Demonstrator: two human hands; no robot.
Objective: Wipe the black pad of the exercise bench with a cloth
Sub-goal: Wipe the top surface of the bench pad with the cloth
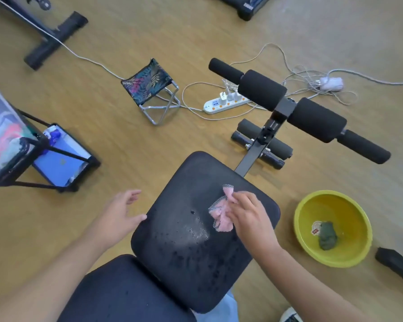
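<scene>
The right hand (247, 214) presses a pink cloth (220, 212) on the black pad (191, 240). The left hand (119, 212) is open just beside the pad. A yellow bowl (333, 228) sits near it.

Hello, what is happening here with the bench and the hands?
A person is cleaning the black pad of an exercise bench. The right hand presses a pink cloth onto the pad, which is speckled with water drops. The left hand is open and empty, with its fingertips at the pad's left edge. On the floor to the right sits a yellow basin with a dark green cloth in it.
</scene>
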